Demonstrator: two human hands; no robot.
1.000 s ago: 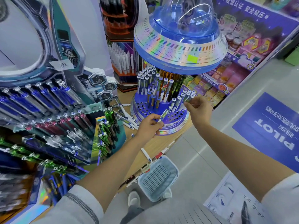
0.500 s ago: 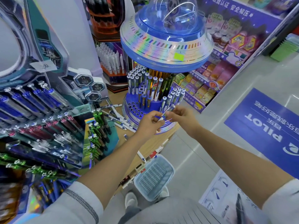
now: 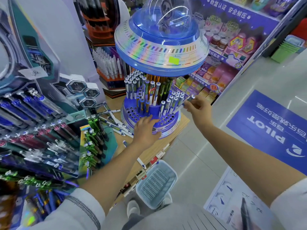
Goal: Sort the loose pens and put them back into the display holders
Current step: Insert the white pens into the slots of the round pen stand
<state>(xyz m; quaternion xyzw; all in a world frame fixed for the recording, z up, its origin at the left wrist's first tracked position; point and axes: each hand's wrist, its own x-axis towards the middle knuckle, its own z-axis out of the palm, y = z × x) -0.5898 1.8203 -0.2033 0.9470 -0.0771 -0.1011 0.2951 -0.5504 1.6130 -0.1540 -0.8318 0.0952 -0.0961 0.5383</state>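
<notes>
The round blue plastic display holder (image 3: 171, 125) with its holographic saucer top fills the centre of the frame, and its perforated base stands on the pale wooden worktop (image 3: 156, 146). Many holes at the front of the base are empty. The loose white-and-blue pens (image 3: 116, 125) lie scattered on the worktop just left of the base, some crossing each other.

Your left hand (image 3: 146, 128) rests flat on the front of the base with relaxed fingers, holding nothing. Your right hand (image 3: 199, 105), right of centre, pinches a slim white-and-blue pen (image 3: 180, 106) near its capped upper end. The pen is tilted, with its lower tip down among the standing pens on the right side of the base.

Expect these pens to be light, stiff and smooth, so they will probably roll and slip. Take each one by the barrel near the top and keep it close to upright, because the holes look snug and a slanted tip may catch on the rim
</notes>
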